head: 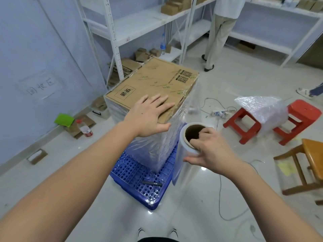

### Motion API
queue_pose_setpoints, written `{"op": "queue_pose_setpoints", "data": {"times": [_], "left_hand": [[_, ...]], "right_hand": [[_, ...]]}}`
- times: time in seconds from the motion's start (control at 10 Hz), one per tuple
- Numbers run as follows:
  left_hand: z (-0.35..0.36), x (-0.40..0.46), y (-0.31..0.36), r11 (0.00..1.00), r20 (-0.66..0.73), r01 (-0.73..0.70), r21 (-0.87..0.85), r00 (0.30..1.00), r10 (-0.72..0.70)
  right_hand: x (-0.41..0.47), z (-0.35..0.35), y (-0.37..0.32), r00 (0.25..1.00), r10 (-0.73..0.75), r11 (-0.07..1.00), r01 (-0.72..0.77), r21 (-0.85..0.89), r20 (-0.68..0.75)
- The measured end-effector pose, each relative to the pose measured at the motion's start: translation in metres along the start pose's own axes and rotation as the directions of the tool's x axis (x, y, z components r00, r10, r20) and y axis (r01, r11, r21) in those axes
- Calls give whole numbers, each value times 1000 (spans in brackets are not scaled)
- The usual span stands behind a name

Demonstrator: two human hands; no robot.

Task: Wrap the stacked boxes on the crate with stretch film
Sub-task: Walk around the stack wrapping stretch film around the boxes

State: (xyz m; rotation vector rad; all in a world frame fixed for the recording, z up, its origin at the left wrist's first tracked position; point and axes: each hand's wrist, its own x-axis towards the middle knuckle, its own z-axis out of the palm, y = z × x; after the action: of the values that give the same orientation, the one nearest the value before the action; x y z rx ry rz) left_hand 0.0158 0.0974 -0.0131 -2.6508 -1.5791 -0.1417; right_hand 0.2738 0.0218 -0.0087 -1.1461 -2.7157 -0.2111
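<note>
Glossy pale floor tiles [201,215] carry a blue perforated plastic crate [139,177], and on it stands the stack of brown cardboard boxes [153,82], its sides already sheathed in clear film while the top face is bare cardboard. The left hand [148,116] lies flat with straight, spread fingers on the near edge of that top face, pressing it down by the look of it. The right hand [209,147] grasps the upright roll of clear stretch film on a brown cardboard core [187,149], fingers hooked into the open core end and thumb round the outside; the roll hangs just beside the stack's near right corner, and a sheet of film runs from it along the right side. I judge this to be a wrapping pass in mid-course, turning that corner. The next move probably calls for carrying the roll across the near face while keeping the film taut, with the left hand holding the stack against the pull. Room is open on the near side, where the floor is bare, though a black marker pen [151,183] lies on the crate near its near corner. To the right, two red plastic stools [243,126] under a bubble-wrap bundle [265,109], a wooden stool [307,165] and trailing cables narrow the way; behind, white metal shelving [115,49] stands close.
</note>
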Motion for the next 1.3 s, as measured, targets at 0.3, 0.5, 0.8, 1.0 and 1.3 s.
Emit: {"op": "queue_pose_setpoints", "data": {"times": [0.3,0.5,0.8,1.0,1.3], "left_hand": [[-2,1,1,1000,4,2,-13,1000,-2],[-2,1,2,1000,2,6,-11,1000,-6],[-4,0,3,1000,1,17,-10,1000,-17],[-5,-1,4,1000,-4,20,-20,1000,-20],[-1,0,0,999,-19,6,-33,1000,-7]], "right_hand": [[-8,-10,-19,971,-235,969,231,82,35],[-11,-4,-18,964,-266,952,256,169,32],[-14,-7,-28,977,-89,996,91,-6,193],[-11,-12,-58,948,220,971,-190,-144,232],[18,-15,-65,851,455,888,-413,-202,261]]}}
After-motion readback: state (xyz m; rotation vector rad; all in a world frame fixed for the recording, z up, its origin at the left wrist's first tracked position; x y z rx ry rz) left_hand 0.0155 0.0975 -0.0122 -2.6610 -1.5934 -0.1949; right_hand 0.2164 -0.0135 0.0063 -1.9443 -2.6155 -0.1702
